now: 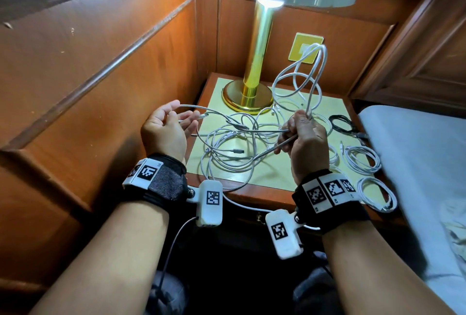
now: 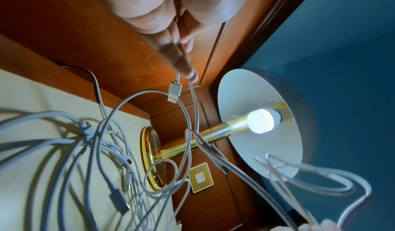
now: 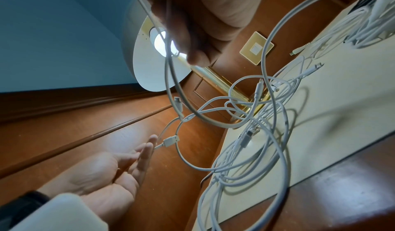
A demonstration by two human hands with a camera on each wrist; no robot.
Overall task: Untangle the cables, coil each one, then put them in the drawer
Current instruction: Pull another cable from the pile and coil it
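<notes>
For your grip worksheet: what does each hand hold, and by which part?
Left hand: white cable near its USB plug. Right hand: gathered cable loops at their base.

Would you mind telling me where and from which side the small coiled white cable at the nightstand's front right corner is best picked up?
Take the small coiled white cable across its bundled strands on the near side, coming from above with the right hand once free. It lies flat in loose loops, so pinching several turns together should keep the coil from springing apart; its plug end would probably unwind it.
</notes>
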